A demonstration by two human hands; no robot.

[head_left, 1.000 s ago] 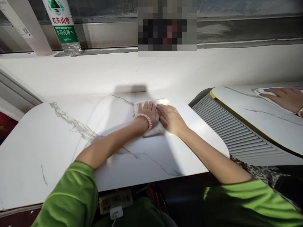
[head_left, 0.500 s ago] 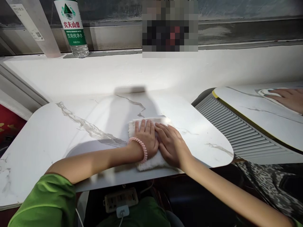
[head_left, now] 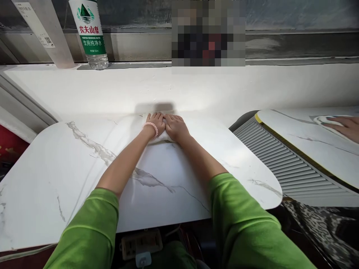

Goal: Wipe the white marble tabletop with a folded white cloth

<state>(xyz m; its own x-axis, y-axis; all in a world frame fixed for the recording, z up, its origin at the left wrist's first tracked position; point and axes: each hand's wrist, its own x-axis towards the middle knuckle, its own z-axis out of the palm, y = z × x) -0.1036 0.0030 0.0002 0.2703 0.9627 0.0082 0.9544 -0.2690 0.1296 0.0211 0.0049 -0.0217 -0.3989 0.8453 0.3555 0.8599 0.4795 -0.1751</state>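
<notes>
A white fluffy cloth [head_left: 161, 139] lies near the back edge of a white marble-patterned table [head_left: 157, 201], close to the wall. My left hand [head_left: 156, 123], with a pink coiled band at the wrist, presses flat on the cloth's left part. Touching it on the right, my right hand [head_left: 176, 127] rests on the cloth too, its fingers laid forward. Most of the cloth is hidden under both hands. Both arms reach straight forward over the table.
A water bottle [head_left: 89, 35] and a translucent container [head_left: 46, 35] stand on the ledge behind. At right, another person's hand [head_left: 346, 127] holds a white cloth on a second marble-patterned table [head_left: 303, 138]. A power strip [head_left: 141, 244] is below the front edge.
Both my hands have slid the cloth forward and slightly left, from near the table's front edge to its back edge. My arms are more extended.
</notes>
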